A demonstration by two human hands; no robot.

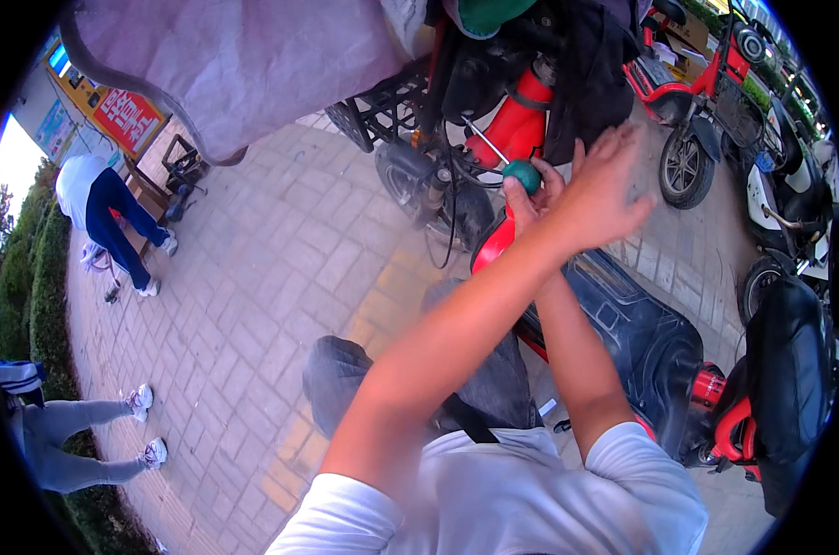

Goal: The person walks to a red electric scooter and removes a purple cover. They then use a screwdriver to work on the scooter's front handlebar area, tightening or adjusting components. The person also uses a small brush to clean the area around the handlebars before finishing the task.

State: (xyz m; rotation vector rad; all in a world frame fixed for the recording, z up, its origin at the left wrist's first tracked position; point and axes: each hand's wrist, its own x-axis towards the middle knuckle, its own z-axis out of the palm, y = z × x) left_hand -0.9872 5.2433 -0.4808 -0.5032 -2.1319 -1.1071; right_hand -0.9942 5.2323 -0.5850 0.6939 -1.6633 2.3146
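Observation:
My right hand (548, 188) is closed round the round green handle of a screwdriver (521, 174). Its metal shaft points up and left to the front of a red electric scooter (515, 129); what the tip touches is too small to make out. Crossing over my right forearm, my left hand (612, 190) has its fingers spread and holds nothing. It is slightly blurred, beside a dark cloth (600, 79) hanging from the scooter's front. Black cables (453, 208) loop below the screwdriver. The scooter's dark seat (632, 305) lies under my arms.
A pale purple cover (243, 65) spreads across the upper left. The scooter's front wheel (405, 176) rests on brick paving (253, 268). On the right stand another red scooter (688, 157) and a white one (780, 194). Two people (114, 213) are at the left.

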